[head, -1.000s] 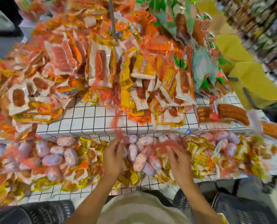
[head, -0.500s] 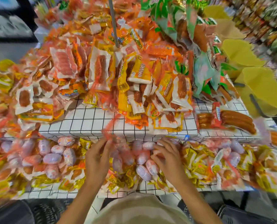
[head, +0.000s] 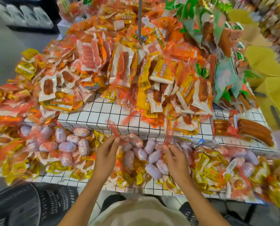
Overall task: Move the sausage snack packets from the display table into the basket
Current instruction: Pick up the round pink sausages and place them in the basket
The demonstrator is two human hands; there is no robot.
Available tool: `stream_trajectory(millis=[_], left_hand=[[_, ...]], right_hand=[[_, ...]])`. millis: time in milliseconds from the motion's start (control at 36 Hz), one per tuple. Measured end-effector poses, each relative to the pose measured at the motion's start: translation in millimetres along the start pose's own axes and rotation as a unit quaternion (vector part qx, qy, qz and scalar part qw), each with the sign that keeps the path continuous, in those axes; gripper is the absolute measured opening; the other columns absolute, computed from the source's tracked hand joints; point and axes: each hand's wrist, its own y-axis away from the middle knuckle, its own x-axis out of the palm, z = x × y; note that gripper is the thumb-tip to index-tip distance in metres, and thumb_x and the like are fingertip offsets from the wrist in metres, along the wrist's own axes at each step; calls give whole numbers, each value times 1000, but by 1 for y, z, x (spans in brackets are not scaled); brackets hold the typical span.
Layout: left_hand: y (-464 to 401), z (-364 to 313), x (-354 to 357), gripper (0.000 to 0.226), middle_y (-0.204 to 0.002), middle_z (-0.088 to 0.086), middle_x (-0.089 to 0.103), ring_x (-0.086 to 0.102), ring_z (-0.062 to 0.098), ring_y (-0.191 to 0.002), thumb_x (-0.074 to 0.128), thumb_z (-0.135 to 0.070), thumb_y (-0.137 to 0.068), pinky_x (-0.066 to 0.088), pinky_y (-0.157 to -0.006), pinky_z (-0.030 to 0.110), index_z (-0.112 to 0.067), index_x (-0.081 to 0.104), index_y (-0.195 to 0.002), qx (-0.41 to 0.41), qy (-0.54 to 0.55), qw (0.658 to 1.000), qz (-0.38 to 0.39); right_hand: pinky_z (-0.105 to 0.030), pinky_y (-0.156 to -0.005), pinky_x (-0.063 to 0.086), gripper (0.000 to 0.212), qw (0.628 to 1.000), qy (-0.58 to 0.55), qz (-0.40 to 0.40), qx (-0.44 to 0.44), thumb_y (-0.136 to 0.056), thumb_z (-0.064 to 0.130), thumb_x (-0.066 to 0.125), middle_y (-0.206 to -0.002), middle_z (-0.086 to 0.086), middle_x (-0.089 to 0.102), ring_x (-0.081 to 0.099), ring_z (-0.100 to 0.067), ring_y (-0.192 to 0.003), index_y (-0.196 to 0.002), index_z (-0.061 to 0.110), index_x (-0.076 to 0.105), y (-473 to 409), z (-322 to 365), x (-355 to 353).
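Small oval sausage snack packets (head: pixel 154 156) in pale purple and pink wrappers lie in red net bags on the lower tier of the display table (head: pixel 96 110). My left hand (head: pixel 105 154) pinches the red net top (head: pixel 114 129) of one bag of these sausages. My right hand (head: pixel 175 158) pinches the red net neck (head: pixel 168 137) of a second bag beside it. Both bags rest on the pile. A dark plastic basket (head: pixel 16 207) sits on the floor at the lower left, below the table edge.
The upper tier is heaped with orange, yellow and white sausage packets (head: pixel 124 67). Green packets (head: pixel 224 75) and long sausages (head: pixel 253 129) lie at the right. A grey pole (head: pixel 140 20) rises from the middle. Another dark basket (head: pixel 234 214) is at the lower right.
Both hands have lifted off the sausage pile and now pinch the net necks of two bags. The camera has tilted and moved slightly.
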Motion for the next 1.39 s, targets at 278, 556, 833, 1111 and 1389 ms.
stream_trajectory(millis=[278, 556, 833, 1111, 1389], left_hand=[[-11, -13, -31, 25, -104, -9, 75, 66, 3, -102, 50, -23, -105, 46, -82, 9, -25, 75, -102, -60, 66, 995, 43], [-18, -29, -30, 25, -107, -4, 77, 70, 17, -107, 52, -24, -105, 55, -94, 37, -22, 77, -105, 2, 59, 992, 108], [30, -61, -71, 25, -107, 2, 77, 71, 21, -106, 54, -33, -104, 57, -86, 31, -22, 76, -109, -29, 94, 995, -10], [132, -74, -131, 39, -106, 14, 76, 71, 38, -103, 63, -48, -96, 59, -87, 41, -15, 75, -112, -82, 89, 964, -239], [247, -47, -189, 27, -105, 12, 77, 76, 24, -92, 59, -36, -99, 59, -70, 24, -16, 77, -105, -155, 149, 898, -384]], right_hand=[[-56, -83, 54, 27, 978, -109, -175, 41, -105, 19, 53, -88, -13, 74, 69, -35, -91, -94, 6, 74, 32, 61, 10], [-16, -75, 54, 28, 952, -161, -256, -33, -99, 20, 60, -80, 7, 78, 74, -9, -80, -82, 34, 79, 61, 120, 2], [-15, -67, 56, 22, 966, -220, -127, -40, -100, 16, 59, -80, 1, 79, 75, -11, -70, -90, 17, 79, 82, 130, -2], [-24, -69, 58, 36, 968, -234, 67, -59, -95, 55, 60, -83, 1, 79, 75, -16, -75, -93, 24, 79, 77, 130, 31], [-20, -72, 57, 24, 940, -207, 257, -87, -97, 41, 61, -83, 2, 79, 77, -16, -79, -92, 27, 80, 108, 157, 119]])
